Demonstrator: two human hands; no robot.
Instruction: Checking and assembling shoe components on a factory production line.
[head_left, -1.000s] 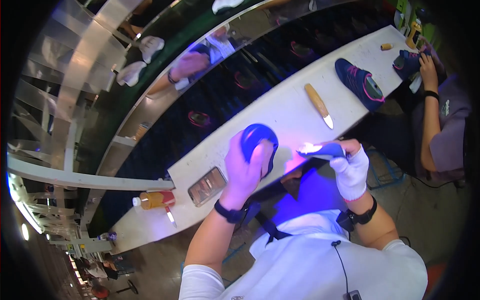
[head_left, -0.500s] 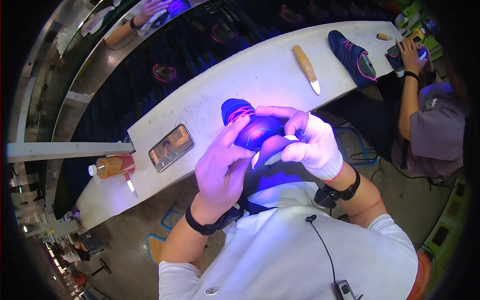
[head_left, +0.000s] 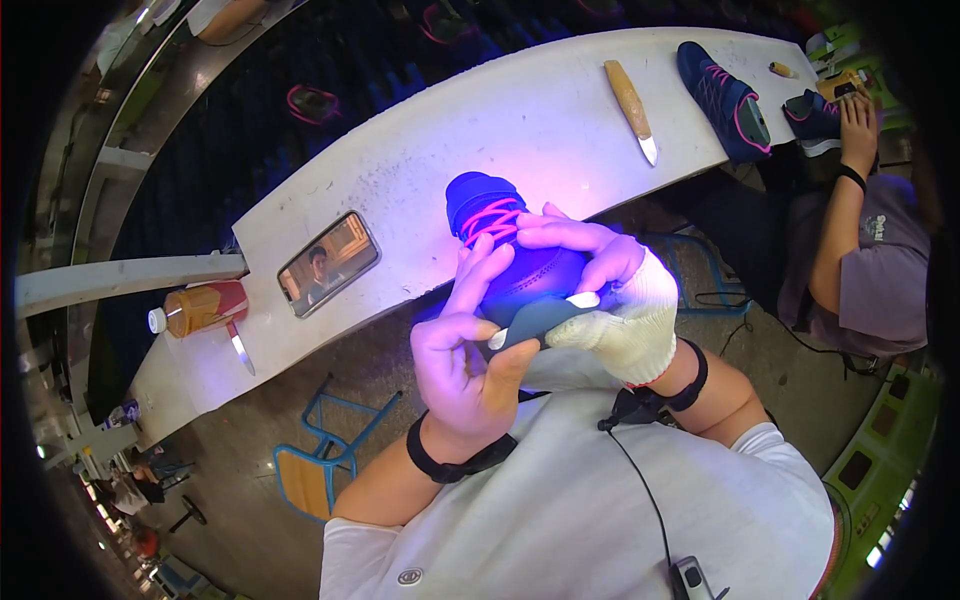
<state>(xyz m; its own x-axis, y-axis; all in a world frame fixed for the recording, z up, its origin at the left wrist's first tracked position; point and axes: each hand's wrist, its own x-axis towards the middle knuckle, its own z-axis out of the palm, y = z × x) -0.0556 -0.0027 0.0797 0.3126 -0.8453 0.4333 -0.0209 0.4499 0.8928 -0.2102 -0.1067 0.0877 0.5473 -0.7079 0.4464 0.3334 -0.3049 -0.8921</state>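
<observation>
A dark shoe with pink laces [head_left: 532, 272] is tilted over the near edge of the bench under violet light, its opening pointing away from me. My left hand [head_left: 462, 365], bare, has its fingertips on the shoe's side. Its thumb and a finger pinch one end of a dark curved piece with white edges [head_left: 548, 316], which looks like part of a sole. My right hand [head_left: 630, 315], in a white knit glove with bare fingertips, grips the shoe's other side and that piece's other end. Whether the piece is joined to the shoe, I cannot tell.
On the white bench [head_left: 400, 170] lie a phone [head_left: 330, 264], a wooden-handled knife [head_left: 630, 105], a bottle [head_left: 203, 307] with a small knife [head_left: 239, 347] beside it, and another shoe [head_left: 725, 100]. A co-worker [head_left: 870, 230] handles a shoe at right. A blue-framed stool [head_left: 315, 465] stands below.
The view has shifted. The shoe and the curved piece have tilted in my hands, and my left thumb has come against the piece's end. The co-worker's hand has moved.
</observation>
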